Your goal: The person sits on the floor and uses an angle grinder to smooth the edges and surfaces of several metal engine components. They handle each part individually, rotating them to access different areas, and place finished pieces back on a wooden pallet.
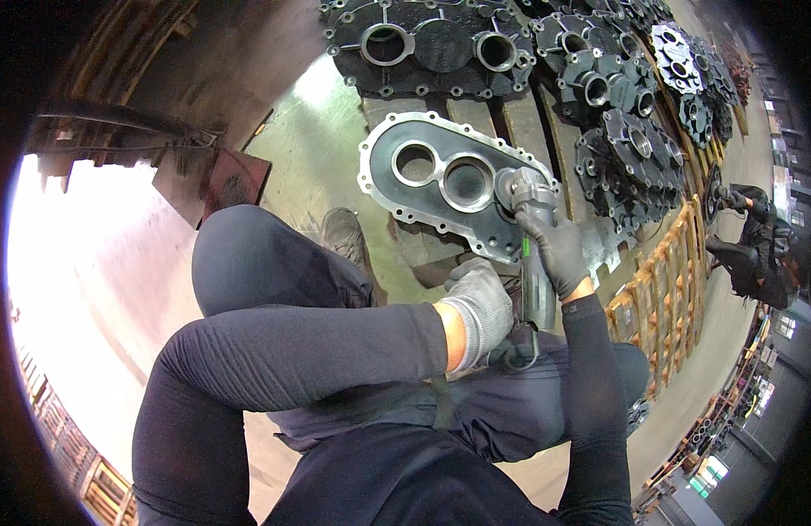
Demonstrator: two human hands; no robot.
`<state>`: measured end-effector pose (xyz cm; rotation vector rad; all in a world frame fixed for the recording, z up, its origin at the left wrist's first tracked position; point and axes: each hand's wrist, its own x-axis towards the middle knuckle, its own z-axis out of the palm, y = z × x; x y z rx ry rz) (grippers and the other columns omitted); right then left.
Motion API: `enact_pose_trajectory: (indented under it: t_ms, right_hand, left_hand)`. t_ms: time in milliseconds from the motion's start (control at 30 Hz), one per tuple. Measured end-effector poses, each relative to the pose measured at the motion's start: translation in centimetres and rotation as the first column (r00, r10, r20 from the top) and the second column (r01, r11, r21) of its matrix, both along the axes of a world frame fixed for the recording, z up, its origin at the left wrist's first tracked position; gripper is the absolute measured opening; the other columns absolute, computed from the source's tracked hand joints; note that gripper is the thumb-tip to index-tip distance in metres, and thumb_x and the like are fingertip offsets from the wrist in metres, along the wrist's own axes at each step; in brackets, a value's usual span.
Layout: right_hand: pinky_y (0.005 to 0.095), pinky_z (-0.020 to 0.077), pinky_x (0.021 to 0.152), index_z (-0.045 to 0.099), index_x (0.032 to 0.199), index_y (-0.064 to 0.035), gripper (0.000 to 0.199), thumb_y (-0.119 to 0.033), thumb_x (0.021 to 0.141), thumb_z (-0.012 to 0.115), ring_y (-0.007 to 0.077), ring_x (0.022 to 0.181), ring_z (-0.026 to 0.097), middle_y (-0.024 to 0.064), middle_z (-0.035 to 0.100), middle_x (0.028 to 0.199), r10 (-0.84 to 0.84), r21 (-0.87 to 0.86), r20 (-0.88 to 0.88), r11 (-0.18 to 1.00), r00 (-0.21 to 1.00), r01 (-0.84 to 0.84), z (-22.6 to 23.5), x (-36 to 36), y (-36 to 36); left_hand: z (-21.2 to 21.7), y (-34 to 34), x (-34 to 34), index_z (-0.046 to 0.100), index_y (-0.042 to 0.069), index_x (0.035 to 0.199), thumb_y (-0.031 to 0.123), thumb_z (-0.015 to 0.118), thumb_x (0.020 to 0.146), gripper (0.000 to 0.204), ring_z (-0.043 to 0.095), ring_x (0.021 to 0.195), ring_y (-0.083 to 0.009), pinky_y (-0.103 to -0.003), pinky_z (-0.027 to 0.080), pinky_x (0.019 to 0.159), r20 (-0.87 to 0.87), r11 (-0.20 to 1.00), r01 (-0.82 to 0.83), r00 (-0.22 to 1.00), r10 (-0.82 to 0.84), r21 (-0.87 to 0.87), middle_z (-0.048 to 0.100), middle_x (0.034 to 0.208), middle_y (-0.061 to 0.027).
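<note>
A grey metal housing cover [436,180] with two round bores and a bolt-hole rim lies in front of me. My right hand [559,250], in a dark grey glove, is closed around an angle grinder [536,285] near its head. The grinder's head and round disc meet the right part of the cover, just beside the larger bore. Left of the grinder body, my left hand [480,307] in a grey knit glove is curled into a fist at the cover's near edge. Whatever its fingers may hold is hidden.
Dark castings [440,48] sit beyond the cover on wooden slats, with more stacked castings [629,158] to the right. A wooden pallet [659,302] stands at my right. Another person [756,241] is at the far right. A rusty plate [234,180] stands left.
</note>
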<state>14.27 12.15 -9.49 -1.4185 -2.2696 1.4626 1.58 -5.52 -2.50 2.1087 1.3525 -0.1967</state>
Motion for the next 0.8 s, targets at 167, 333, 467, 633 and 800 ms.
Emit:
enact_pose_trajectory:
  t_ms: [167, 333, 467, 633, 800]
  right_hand:
    - [0.0374, 0.0586, 0.083, 0.075, 0.117, 0.0084, 0.055, -0.040, 0.092, 0.086, 0.0218, 0.090, 0.075, 0.0154, 0.080, 0.103, 0.007, -0.114, 0.086, 0.993, 0.996, 0.003, 1.0, -1.9, -0.4]
    - [0.0367, 0.0583, 0.087, 0.073, 0.121, 0.0097, 0.060, -0.041, 0.092, 0.085, 0.0222, 0.094, 0.075, 0.0168, 0.080, 0.108, -0.002, -0.164, 0.092, 0.986, 0.996, 0.017, -1.0, -2.3, -0.1]
    - [0.0370, 0.0568, 0.094, 0.070, 0.127, 0.0106, 0.067, -0.045, 0.093, 0.086, 0.0237, 0.104, 0.074, 0.0191, 0.079, 0.116, 0.067, -0.105, 0.047, 0.993, 0.997, -0.062, -0.4, -3.7, -0.6]
    - [0.0374, 0.0558, 0.098, 0.068, 0.130, 0.0128, 0.071, -0.045, 0.094, 0.085, 0.0256, 0.109, 0.074, 0.0212, 0.078, 0.121, 0.122, -0.066, 0.058, 0.991, 0.991, -0.118, -0.1, -5.3, -0.8]
    - [0.0373, 0.0560, 0.097, 0.070, 0.128, 0.0097, 0.066, -0.044, 0.093, 0.086, 0.0252, 0.106, 0.075, 0.0201, 0.079, 0.117, 0.157, 0.018, 0.167, 0.987, 0.973, -0.162, -0.6, -5.5, 0.1]
  left_hand:
    - [-1.3, -0.1, 0.4, 0.086, 0.016, 0.105, 0.028, 0.073, 0.091, 0.022, 0.078, 0.087, -0.0312, -0.051, 0.054, 0.071, -0.031, 1.000, -0.022, 0.999, 0.021, -0.015, 0.082, 0.096, -0.0076]
    - [-0.3, 0.4, -0.2, 0.084, 0.012, 0.121, 0.031, 0.070, 0.096, 0.034, 0.080, 0.093, -0.0382, -0.062, 0.059, 0.079, 0.003, 0.997, 0.041, 0.999, -0.041, -0.058, 0.083, 0.106, -0.0161]
    - [0.0, 0.7, -0.5, 0.084, 0.011, 0.121, 0.029, 0.071, 0.095, 0.034, 0.080, 0.093, -0.0383, -0.061, 0.060, 0.081, 0.034, 0.993, 0.046, 0.999, -0.043, -0.113, 0.083, 0.104, -0.0175]
    - [0.2, 0.4, -0.6, 0.088, 0.014, 0.110, 0.027, 0.071, 0.092, 0.028, 0.080, 0.086, -0.0346, -0.055, 0.059, 0.069, 0.057, 0.999, -0.006, 0.998, 0.008, -0.043, 0.084, 0.096, -0.0128]
    - [-0.7, 0.6, 0.9, 0.088, 0.016, 0.113, 0.026, 0.071, 0.092, 0.029, 0.079, 0.083, -0.0300, -0.048, 0.058, 0.066, 0.076, 0.997, -0.055, 0.996, 0.051, 0.053, 0.084, 0.096, -0.0072]
